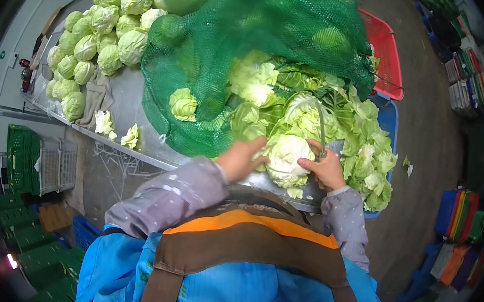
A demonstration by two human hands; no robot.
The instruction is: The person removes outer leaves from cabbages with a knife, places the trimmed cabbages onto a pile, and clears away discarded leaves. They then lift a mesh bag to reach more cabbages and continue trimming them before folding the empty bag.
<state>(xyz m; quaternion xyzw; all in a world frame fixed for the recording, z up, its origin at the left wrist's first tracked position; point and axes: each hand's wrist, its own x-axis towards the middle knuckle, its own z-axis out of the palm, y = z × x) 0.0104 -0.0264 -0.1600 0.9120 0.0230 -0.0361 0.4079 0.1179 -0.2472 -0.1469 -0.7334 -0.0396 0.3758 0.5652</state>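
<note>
A pale cabbage (289,160) with its whitish side up is at the table's front edge, between my two hands. My left hand (241,159) is at its left side, fingers and thumb curled against the outer leaves, slightly blurred. From the right, my right hand (325,168) presses its thumb on the cabbage and also grips a knife (322,124), whose narrow curved blade points away from me. The knife's handle is mostly hidden in the fingers. Just beyond lie another cabbage (304,111) and loose leaves.
A green mesh sack (198,59) with cabbages covers much of the metal table (120,119). Piled cabbages (103,18) and a grey cloth (97,97) lie left. Leaves (369,163) heap over a blue crate (395,122) at right, near a red crate (380,42).
</note>
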